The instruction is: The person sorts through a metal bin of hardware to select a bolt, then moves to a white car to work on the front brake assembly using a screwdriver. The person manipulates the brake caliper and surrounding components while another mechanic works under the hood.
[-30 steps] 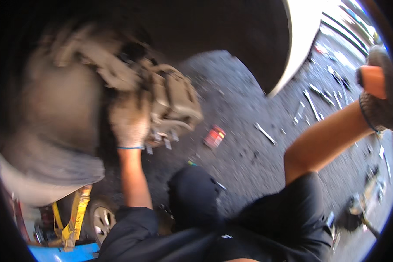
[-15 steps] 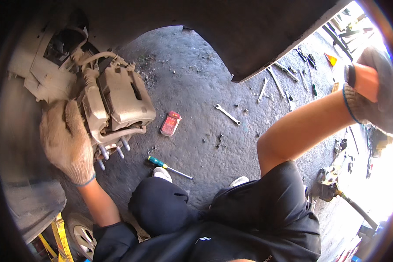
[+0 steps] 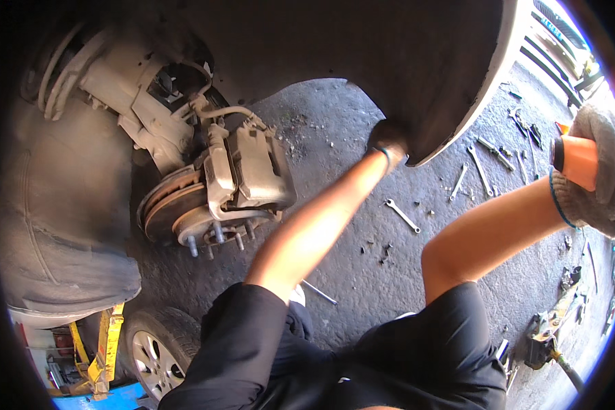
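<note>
Left hand (image 3: pixel 387 141) in a dark glove reaches up to the edge of the wheel arch (image 3: pixel 458 123), touching it — grip unclear. Right hand (image 3: pixel 594 171) in a knit glove is clamped around an orange handle (image 3: pixel 575 160) at far right. Brake caliper (image 3: pixel 256 171) sits on the bare brake disc (image 3: pixel 171 208), well left of both hands. Wrenches (image 3: pixel 403 215) lie scattered on the asphalt (image 3: pixel 335 130).

brake caliper (image 3: pixel 256 171) on disc (image 3: pixel 167 208) at left, wrenches (image 3: pixel 402 214) on ground (image 3: pixel 335 137) to right, wheel (image 3: pixel 158 345) lower left
</note>
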`<state>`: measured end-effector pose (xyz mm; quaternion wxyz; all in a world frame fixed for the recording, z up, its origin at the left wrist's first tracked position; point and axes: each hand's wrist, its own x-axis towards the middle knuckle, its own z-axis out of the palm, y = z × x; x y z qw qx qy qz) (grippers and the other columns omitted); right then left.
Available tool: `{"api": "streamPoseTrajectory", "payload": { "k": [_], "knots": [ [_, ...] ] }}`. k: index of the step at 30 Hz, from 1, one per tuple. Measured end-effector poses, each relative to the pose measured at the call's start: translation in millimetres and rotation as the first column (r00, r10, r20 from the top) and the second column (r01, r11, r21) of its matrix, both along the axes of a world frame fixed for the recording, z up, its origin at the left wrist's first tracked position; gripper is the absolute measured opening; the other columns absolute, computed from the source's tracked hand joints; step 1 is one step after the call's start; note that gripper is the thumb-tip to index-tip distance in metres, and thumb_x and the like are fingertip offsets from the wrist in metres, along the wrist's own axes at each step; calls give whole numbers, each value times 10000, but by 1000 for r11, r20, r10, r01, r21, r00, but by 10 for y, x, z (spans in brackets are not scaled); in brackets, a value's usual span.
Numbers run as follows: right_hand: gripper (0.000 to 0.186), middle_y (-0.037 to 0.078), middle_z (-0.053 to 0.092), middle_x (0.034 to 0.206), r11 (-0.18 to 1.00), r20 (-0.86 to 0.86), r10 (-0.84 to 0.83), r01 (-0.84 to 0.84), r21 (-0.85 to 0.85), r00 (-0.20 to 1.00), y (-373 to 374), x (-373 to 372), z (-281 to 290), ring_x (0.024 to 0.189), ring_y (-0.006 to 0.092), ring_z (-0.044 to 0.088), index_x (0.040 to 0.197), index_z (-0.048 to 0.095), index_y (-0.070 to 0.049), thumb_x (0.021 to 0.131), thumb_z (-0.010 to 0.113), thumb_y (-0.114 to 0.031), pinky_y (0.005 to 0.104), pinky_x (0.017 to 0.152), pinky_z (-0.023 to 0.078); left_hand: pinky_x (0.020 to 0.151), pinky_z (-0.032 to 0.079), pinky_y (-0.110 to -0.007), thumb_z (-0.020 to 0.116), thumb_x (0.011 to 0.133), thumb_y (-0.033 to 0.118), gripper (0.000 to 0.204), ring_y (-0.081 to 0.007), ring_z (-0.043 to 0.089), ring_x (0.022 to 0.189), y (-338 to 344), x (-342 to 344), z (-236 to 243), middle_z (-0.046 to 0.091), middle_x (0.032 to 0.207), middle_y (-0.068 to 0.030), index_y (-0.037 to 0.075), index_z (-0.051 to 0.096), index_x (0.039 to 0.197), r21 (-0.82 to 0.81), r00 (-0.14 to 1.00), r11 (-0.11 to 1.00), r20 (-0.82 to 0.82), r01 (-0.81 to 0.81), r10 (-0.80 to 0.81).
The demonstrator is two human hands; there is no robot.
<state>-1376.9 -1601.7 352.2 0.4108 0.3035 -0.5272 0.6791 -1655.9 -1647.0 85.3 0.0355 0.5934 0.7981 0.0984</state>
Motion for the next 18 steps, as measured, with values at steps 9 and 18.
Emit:
{"api": "streamPoseTrajectory", "payload": {
  "k": [9,18],
  "knots": [
    [208,20,695,740,-806,-799,-582,-26,592,-151,-267,321,406,646,148,684,971,696,-120,953,703,-326,272,608,569,995,558,-404,543,1022,236,329,-268,696,1188,237,-60,123,733,1286,-113,99,721,1262,9,984,1000,178,-29,27],
    [82,-12,751,777,-927,-927,-375,4,375,-31,-634,270,714,717,141,746,905,751,-159,900,777,-237,266,669,622,1006,540,-372,551,1028,259,320,-242,699,1156,132,-121,182,739,1259,-86,113,702,1269,37,982,987,104,155,-158]
  ]
}}
